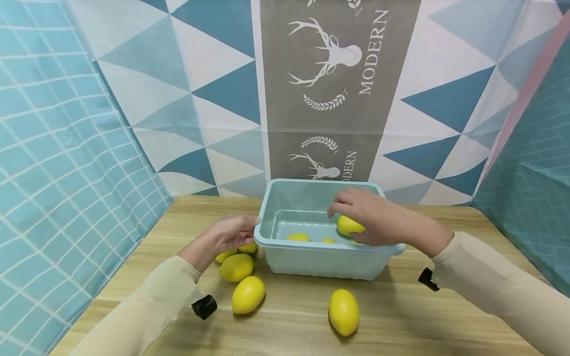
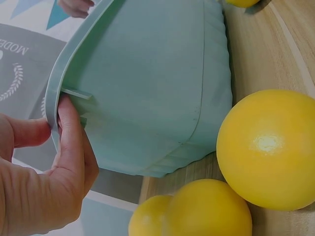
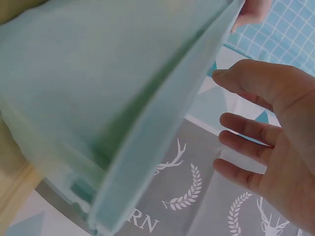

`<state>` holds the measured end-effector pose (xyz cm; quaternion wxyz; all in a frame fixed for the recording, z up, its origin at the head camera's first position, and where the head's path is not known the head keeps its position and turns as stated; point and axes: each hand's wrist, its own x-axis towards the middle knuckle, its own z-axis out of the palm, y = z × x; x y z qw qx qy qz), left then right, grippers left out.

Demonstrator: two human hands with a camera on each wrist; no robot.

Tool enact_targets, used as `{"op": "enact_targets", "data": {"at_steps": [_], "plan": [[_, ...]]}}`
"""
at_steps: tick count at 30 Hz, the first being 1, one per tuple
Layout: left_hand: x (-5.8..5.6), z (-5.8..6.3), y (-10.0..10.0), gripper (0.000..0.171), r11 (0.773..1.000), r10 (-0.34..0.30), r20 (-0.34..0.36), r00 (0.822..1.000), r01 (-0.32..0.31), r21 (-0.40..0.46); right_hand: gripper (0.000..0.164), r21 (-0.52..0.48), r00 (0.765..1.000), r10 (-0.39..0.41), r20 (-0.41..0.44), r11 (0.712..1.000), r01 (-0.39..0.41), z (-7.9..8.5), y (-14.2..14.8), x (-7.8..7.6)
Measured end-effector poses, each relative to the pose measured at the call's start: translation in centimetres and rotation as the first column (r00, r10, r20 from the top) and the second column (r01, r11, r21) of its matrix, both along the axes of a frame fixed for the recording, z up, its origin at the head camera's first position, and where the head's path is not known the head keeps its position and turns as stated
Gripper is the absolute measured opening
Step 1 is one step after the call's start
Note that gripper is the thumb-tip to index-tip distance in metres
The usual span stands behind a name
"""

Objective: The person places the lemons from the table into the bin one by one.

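A pale blue-green plastic bin (image 1: 320, 262) stands on the table with several yellow lemons inside. At its left end, my left hand (image 1: 231, 231) grips the rim; in the left wrist view the thumb lies over the rim and the fingers (image 2: 71, 137) curl under it. My right hand (image 1: 374, 217) is over the bin's right side, above a lemon (image 1: 349, 226). Seen from the right wrist, that hand (image 3: 280, 142) has its fingers spread apart and nothing in its grasp. Two lemons (image 1: 298, 238) further left show only in part behind the front rim.
Several lemons (image 1: 236, 267) cluster on the wooden table (image 1: 294, 326) beside the bin's left end. One lemon (image 1: 248, 295) lies nearer the front, another (image 1: 344, 312) in front of the bin. A patterned cloth wall (image 1: 213, 89) rises close behind.
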<state>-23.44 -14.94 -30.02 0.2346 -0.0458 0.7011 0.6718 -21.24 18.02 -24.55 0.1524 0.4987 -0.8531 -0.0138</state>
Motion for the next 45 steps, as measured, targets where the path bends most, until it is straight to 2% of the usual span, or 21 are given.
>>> {"op": "enact_targets", "data": {"at_steps": [14, 22, 25, 32, 39, 45], "plan": [[0.0, 0.0, -0.1, 0.042, 1.0, -0.017, -0.012, 1.0, 0.017, -0.009, 0.054, -0.15, 0.993, 0.094, -0.076, 0.983, -0.105, -1.7, 0.9, 2.4], [0.0, -0.1, 0.0, 0.043, 1.0, -0.01, -0.018, 1.0, 0.01, -0.006, 0.056, -0.184, 0.994, 0.082, -0.07, 0.978, -0.093, -2.6, 1.0, 4.3], [0.0, -0.1, 0.0, 0.043, 1.0, -0.01, -0.021, 1.0, 0.01, -0.002, 0.056, -0.188, 0.994, 0.082, -0.069, 0.978, -0.094, -3.0, 1.0, 4.9], [0.0, -0.1, -0.1, 0.045, 1.0, -0.021, -0.025, 0.999, 0.021, 0.013, 0.062, -0.192, 0.986, 0.147, -0.08, 0.968, -0.16, -4.3, 0.8, 5.7], [0.0, -0.1, -0.1, 0.045, 1.0, -0.02, -0.023, 1.0, 0.02, 0.002, 0.057, -0.119, 0.976, 0.173, -0.129, 0.975, -0.189, -5.9, 0.8, 6.5], [0.0, -0.2, -0.1, 0.044, 1.0, -0.009, -0.019, 1.0, 0.009, 0.002, 0.065, -0.118, 0.973, 0.21, -0.093, 0.968, -0.22, -6.7, 0.7, 6.9]]}}
